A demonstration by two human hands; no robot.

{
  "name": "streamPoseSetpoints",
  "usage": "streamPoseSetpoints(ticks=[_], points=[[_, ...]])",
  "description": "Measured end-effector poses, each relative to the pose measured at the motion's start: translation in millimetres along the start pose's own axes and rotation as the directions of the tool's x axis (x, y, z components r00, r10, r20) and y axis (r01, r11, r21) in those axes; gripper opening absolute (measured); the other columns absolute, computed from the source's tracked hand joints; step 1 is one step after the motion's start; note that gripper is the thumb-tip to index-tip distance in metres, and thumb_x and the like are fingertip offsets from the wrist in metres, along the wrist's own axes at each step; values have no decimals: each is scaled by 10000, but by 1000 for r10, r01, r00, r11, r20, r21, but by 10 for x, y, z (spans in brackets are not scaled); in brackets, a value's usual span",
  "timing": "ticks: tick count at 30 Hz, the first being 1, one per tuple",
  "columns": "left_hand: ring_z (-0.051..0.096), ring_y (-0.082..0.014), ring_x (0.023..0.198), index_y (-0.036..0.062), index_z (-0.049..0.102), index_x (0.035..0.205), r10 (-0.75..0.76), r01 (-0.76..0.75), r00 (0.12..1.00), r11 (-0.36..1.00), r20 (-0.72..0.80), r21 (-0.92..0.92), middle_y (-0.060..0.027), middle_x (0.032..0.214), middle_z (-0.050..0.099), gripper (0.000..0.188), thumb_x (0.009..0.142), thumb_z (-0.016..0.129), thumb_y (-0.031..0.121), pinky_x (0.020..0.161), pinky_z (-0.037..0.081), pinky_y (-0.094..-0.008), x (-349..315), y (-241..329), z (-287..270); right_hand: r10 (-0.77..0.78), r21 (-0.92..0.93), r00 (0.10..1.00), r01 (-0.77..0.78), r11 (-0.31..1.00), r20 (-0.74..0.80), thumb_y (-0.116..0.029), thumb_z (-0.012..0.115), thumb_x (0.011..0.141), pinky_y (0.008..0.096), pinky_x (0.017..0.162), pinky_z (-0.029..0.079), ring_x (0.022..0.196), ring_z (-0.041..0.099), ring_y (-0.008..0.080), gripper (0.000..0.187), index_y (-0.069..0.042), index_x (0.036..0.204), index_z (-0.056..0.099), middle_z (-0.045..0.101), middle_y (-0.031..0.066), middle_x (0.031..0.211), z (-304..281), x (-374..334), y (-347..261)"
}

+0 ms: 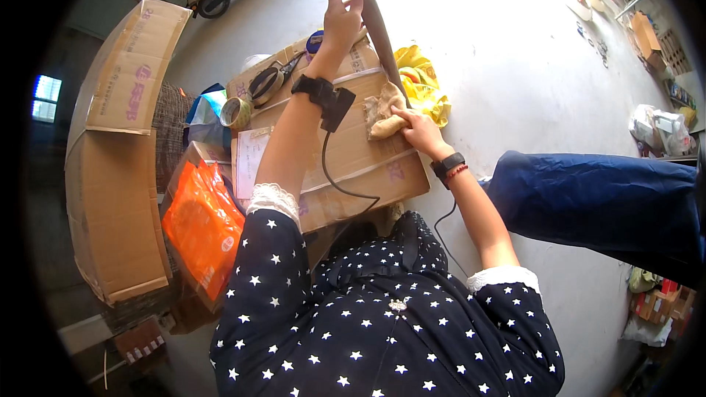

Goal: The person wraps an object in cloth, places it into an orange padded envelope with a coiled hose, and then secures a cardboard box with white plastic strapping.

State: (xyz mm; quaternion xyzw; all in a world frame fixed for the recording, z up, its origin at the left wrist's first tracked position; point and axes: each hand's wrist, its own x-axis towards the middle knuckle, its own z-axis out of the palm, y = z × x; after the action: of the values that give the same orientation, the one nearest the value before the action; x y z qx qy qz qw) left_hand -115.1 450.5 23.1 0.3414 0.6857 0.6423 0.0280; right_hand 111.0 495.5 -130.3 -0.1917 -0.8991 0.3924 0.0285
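A long, narrow brown board point(373, 18) slants up from a large cardboard box point(346, 151) and runs out of view at the top. My left hand point(344, 18) is raised at the board's left side, its fingers bent against the edge. Lower down, a crumpled beige cloth point(384, 112) lies over the foot of the board. My right hand point(421, 132) grips this cloth, fingers closed on it. Black devices with cables are strapped to both wrists.
On the box lie scissors point(283, 77), a tape roll point(235, 112) and a white sheet point(251, 154). Yellow plastic bags point(423, 84) sit beyond its right edge. Tall cardboard point(121, 198) and an orange bag point(202, 220) stand left. Dark blue fabric point(596, 202) covers something right.
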Motion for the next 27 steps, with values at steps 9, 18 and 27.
streamPoseSetpoints(ticks=[9,18,27], points=[[571,-289,1045,-8,437,1252,-101,56,989,936,112,348,-207,1192,530,523,828,650,210,840,492,-362,-557,-322,-161,-221,-181,961,191,965,-165,-91,586,730,391,1053,324,1300,351,340,518,-151,1244,566,316,141,1458,50,8,-6],[226,-357,1370,-37,230,1409,-133,-251,819,792,559,556,-242,1464,233,819,718,639,127,1127,207,-405,-2221,-658,21,-377,126,924,382,916,-56,50,547,662,397,1112,240,1378,222,333,519,-76,1163,600,347,79,1456,145,16,164],[545,-375,1078,-31,426,1297,-268,-138,766,819,585,557,-269,1185,534,558,745,505,-21,895,478,-421,-2315,-219,-219,-391,95,891,379,920,231,102,472,645,395,1009,373,1181,487,336,519,-50,1119,617,578,164,1194,-307,-183,-270]])
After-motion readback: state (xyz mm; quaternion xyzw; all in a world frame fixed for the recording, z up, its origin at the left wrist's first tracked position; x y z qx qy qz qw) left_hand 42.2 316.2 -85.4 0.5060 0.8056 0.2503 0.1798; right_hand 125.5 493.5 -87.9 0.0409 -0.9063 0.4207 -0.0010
